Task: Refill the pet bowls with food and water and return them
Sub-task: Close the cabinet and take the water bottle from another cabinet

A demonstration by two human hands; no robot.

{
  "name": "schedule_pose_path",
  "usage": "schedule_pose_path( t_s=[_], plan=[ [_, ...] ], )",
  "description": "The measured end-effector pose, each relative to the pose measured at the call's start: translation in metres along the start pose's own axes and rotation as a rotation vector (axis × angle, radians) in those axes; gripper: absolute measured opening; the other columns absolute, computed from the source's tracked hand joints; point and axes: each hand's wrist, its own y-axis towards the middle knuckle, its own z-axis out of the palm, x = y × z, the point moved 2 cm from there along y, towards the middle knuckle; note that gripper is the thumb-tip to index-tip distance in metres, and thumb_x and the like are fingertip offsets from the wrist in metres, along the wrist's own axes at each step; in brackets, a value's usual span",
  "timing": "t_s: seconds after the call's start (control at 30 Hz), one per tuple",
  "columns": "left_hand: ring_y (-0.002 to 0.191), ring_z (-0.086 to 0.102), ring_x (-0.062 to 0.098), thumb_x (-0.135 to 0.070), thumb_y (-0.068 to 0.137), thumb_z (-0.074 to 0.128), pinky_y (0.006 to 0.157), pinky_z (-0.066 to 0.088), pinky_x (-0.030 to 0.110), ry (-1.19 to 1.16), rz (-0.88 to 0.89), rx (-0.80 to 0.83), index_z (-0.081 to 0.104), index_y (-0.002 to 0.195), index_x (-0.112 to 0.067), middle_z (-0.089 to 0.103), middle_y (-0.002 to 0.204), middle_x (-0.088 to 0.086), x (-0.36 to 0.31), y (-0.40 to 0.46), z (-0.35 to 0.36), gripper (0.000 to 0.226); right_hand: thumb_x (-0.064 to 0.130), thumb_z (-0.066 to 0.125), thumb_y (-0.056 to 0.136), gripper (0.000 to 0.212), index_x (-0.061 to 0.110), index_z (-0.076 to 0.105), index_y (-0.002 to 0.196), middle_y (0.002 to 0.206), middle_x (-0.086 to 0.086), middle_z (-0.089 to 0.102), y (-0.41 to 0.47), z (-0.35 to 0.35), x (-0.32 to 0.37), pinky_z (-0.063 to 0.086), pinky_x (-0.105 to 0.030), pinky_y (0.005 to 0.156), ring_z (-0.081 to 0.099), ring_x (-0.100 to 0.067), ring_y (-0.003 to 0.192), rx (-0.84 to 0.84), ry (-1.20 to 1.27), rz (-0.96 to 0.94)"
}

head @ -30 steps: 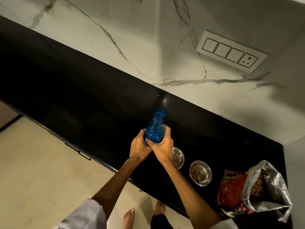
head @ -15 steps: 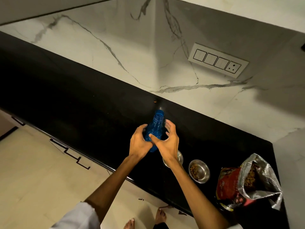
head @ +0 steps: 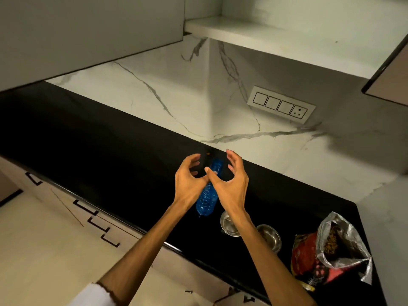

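On black counter (head: 99, 138): blue bottle (head: 206, 200) standing between left hand (head: 187, 180) and right hand (head: 229, 184); both spread wide, holding nothing.

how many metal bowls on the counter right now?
2. One bowl sits near the counter's front edge, partly hidden behind the right forearm, just right of the blue bottle. The second bowl is to its right, beside the open food bag. No others show.

White four-module switch plate (head: 281, 104) on veined marble backsplash (head: 167, 89); grey upper cabinet (head: 88, 32) up-left of plate.
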Motion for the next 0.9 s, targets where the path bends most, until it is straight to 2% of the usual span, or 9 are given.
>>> schedule_pose_path(
  t_s=[0.13, 0.43, 0.53, 0.67, 0.77, 0.83, 0.9],
  plan=[
    [0.117, 0.062, 0.001, -0.035, 0.072, 0.092, 0.093, 0.054, 0.021, -0.090, 0.037, -0.036, 0.059, 0.135, -0.025, 0.064, 0.128, -0.013, -0.030, 0.001, -0.017, 0.072, 0.033, 0.092, 0.079, 0.073, 0.025, 0.057, 0.143, 0.142, 0.015, 0.061, 0.005, 0.002, 0.033, 0.047, -0.033, 0.115, 0.055, 0.000, 0.133, 0.004, 0.022, -0.089],
    [0.114, 0.066, 0.005, -0.027, 0.077, 0.090, 0.096, 0.058, 0.028, -0.251, 0.135, -0.133, 0.062, 0.131, -0.021, 0.068, 0.124, -0.008, -0.092, -0.001, -0.057, 0.061, 0.031, 0.088, 0.084, 0.061, 0.024, 0.060, 0.138, 0.141, 0.015, 0.062, 0.014, 0.013, 0.103, 0.048, -0.030, 0.112, 0.056, -0.006, 0.135, 0.030, 0.096, -0.293],
    [0.113, 0.067, 0.006, -0.027, 0.077, 0.090, 0.094, 0.058, 0.025, -0.283, 0.159, -0.176, 0.062, 0.129, -0.022, 0.068, 0.124, -0.008, -0.109, -0.002, -0.071, 0.059, 0.030, 0.087, 0.085, 0.058, 0.024, 0.061, 0.136, 0.141, 0.012, 0.062, 0.016, 0.017, 0.126, 0.049, -0.028, 0.111, 0.056, -0.005, 0.135, 0.040, 0.110, -0.365],
    [0.115, 0.067, 0.008, -0.026, 0.079, 0.089, 0.089, 0.058, 0.020, -0.318, 0.187, -0.254, 0.063, 0.128, -0.022, 0.067, 0.126, -0.009, -0.130, -0.004, -0.090, 0.056, 0.028, 0.088, 0.085, 0.055, 0.018, 0.064, 0.134, 0.143, 0.007, 0.063, 0.018, 0.023, 0.155, 0.052, -0.034, 0.111, 0.056, -0.007, 0.135, 0.047, 0.112, -0.457],
    [0.114, 0.069, 0.015, -0.024, 0.080, 0.087, 0.087, 0.060, 0.024, -0.348, 0.199, -0.318, 0.063, 0.128, -0.022, 0.067, 0.127, -0.008, -0.141, -0.008, -0.105, 0.054, 0.026, 0.089, 0.085, 0.054, 0.015, 0.066, 0.133, 0.144, 0.004, 0.063, 0.017, 0.031, 0.176, 0.052, -0.039, 0.110, 0.056, -0.008, 0.135, 0.059, 0.112, -0.523],
    [0.113, 0.069, 0.015, -0.025, 0.080, 0.087, 0.085, 0.060, 0.024, -0.366, 0.212, -0.370, 0.063, 0.127, -0.021, 0.067, 0.127, -0.007, -0.148, -0.013, -0.116, 0.053, 0.026, 0.089, 0.084, 0.053, 0.015, 0.067, 0.132, 0.145, 0.005, 0.062, 0.015, 0.036, 0.191, 0.051, -0.037, 0.111, 0.056, -0.007, 0.136, 0.077, 0.113, -0.579],
    [0.110, 0.069, 0.011, -0.022, 0.081, 0.086, 0.081, 0.057, 0.017, -0.386, 0.217, -0.430, 0.065, 0.125, -0.018, 0.069, 0.124, -0.006, -0.156, -0.020, -0.126, 0.050, 0.026, 0.088, 0.084, 0.051, 0.015, 0.069, 0.130, 0.145, 0.004, 0.062, 0.012, 0.041, 0.205, 0.050, -0.030, 0.112, 0.056, -0.004, 0.135, 0.095, 0.112, -0.635]
  ],
)
